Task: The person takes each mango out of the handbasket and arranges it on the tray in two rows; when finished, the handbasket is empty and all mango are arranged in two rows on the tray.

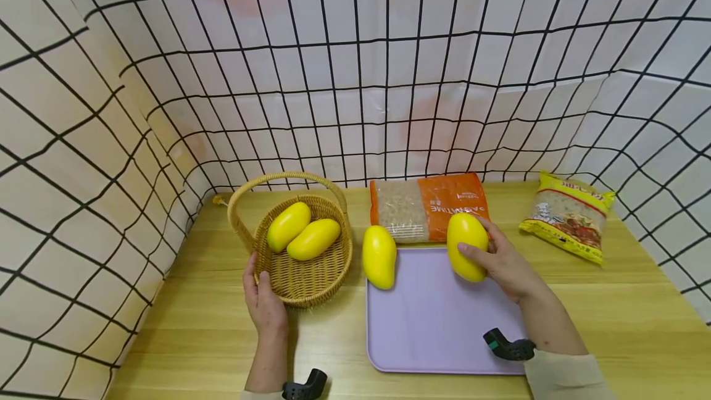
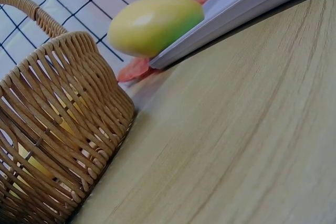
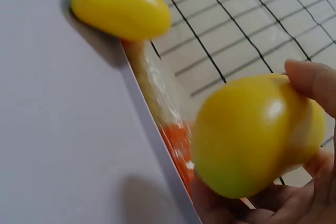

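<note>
A yellow mango [image 1: 468, 247] is in my right hand [image 1: 502, 262], thumb on one side and fingers round the other, above the lilac tray [image 1: 430, 332]. The right wrist view shows this mango [image 3: 252, 135] close up, with its shadow on the tray. A second mango [image 1: 380, 257] lies at the tray's far left corner. With my left hand [image 1: 266, 304] I hold the near left rim of a wicker basket [image 1: 302, 289], thumb at the rim and fingers along the outer wall. Two mangoes [image 1: 313, 239] lie inside the basket, beneath its raised handle.
Behind the tray lies an orange bag of grain [image 1: 428, 205] with a clear window. A yellow food packet [image 1: 569, 215] rests at the back right of the wooden table [image 1: 189, 326]. White cloth with black grid lines [image 1: 383, 66] hangs round the back and sides.
</note>
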`<state>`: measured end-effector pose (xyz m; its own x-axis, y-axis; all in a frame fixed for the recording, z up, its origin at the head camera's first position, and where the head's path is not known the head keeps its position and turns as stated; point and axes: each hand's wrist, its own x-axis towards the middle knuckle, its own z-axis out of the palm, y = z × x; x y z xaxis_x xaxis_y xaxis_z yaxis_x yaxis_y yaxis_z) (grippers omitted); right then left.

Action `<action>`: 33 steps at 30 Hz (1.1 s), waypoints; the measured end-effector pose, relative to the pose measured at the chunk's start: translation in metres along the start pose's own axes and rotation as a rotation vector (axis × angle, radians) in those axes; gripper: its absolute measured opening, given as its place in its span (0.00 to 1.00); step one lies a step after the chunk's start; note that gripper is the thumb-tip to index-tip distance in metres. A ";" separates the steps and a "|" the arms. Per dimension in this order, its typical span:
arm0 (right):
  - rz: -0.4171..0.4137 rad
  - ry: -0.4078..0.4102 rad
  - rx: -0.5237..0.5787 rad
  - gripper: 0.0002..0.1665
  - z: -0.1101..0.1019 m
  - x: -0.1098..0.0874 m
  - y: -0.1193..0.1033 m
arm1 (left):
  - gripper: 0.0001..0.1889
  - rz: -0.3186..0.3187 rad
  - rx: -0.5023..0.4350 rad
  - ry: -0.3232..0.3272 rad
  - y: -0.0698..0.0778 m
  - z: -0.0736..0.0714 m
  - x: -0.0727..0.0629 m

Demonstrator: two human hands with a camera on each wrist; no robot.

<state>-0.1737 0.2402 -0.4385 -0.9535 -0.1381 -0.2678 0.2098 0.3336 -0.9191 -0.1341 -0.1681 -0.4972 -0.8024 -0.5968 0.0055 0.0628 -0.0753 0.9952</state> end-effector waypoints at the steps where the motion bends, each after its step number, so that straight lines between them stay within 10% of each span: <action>1: -0.003 0.006 -0.012 0.53 -0.003 0.001 0.002 | 0.25 0.000 -0.002 0.001 0.000 0.000 0.000; 33: 0.125 0.044 -0.307 0.56 -0.025 0.007 0.024 | 0.25 0.018 -0.018 0.001 -0.001 -0.001 -0.001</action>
<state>-0.1808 0.2706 -0.4549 -0.9342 -0.0404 -0.3544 0.2574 0.6116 -0.7482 -0.1332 -0.1680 -0.4982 -0.8007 -0.5986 0.0230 0.0879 -0.0794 0.9930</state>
